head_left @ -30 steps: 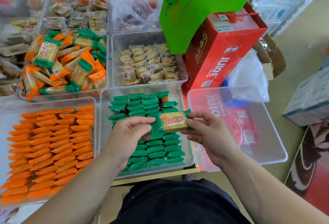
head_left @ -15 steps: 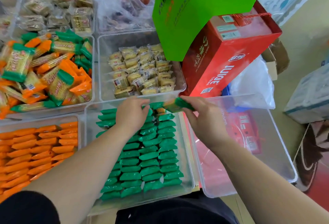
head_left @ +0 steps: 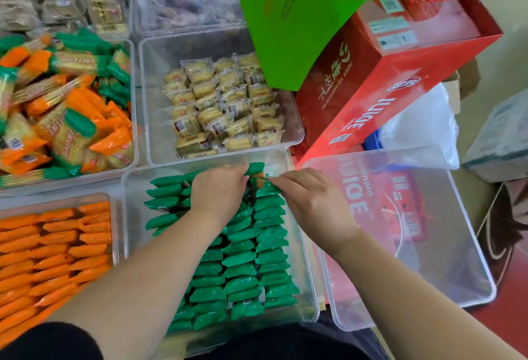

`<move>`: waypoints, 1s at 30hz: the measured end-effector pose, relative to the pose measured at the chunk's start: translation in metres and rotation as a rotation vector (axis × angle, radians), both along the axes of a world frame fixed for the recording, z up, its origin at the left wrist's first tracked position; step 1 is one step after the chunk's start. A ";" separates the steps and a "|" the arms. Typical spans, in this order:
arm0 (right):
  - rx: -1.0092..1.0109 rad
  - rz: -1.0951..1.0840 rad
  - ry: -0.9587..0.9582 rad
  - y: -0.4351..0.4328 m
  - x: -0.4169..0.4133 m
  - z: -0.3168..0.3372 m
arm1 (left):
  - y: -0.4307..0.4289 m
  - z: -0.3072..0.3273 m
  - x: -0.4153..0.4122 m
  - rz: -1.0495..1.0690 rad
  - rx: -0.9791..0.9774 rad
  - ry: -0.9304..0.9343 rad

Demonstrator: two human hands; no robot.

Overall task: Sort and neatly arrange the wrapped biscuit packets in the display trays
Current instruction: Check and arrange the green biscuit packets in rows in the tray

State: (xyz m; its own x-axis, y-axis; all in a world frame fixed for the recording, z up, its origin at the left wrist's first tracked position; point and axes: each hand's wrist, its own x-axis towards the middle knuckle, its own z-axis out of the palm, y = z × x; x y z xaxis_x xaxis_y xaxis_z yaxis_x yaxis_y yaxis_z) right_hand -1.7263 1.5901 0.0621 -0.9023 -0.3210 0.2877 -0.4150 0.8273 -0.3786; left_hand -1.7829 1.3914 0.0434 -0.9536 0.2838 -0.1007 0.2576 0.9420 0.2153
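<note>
At clear tray (head_left: 133,234) far end, R hand (head_left: 311,202) pinches green-wrapped pkt (head_left: 258,180).

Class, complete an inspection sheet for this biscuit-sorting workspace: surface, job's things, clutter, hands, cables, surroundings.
Surface: hidden beneath the display trays.
Job's things: green packets in neat rows in the near tray; orange packets in rows to its left; mixed pile unsorted behind.
Clutter: red juice box and green paper bag behind the right-hand clear tray.
Hands: right hand pinches one packet at the rows' far end; left hand rests on the rows beside it, grip hidden.
Cables: nothing seen.
Surroundings: floor, pale carton at right.
</note>
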 end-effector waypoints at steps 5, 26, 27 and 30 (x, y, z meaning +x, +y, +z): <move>0.014 0.018 0.022 0.001 0.010 -0.001 | 0.005 0.000 -0.006 0.100 0.063 -0.084; 0.751 0.008 -0.413 -0.046 -0.019 0.016 | -0.062 0.076 0.059 0.552 0.724 0.040; 0.761 0.016 -0.428 -0.045 -0.017 0.017 | -0.064 0.076 0.064 0.581 0.757 0.038; 0.714 0.051 -0.455 -0.042 -0.010 0.019 | -0.065 0.078 0.081 0.749 0.952 -0.091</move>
State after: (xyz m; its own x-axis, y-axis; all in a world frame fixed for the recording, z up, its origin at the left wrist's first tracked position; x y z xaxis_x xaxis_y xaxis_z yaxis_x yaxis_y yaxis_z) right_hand -1.7366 1.5486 0.0810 -0.8604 -0.3314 -0.3871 -0.3922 0.9157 0.0879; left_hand -1.7022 1.3269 0.1214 -0.9133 -0.3378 -0.2274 -0.3351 0.3062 0.8910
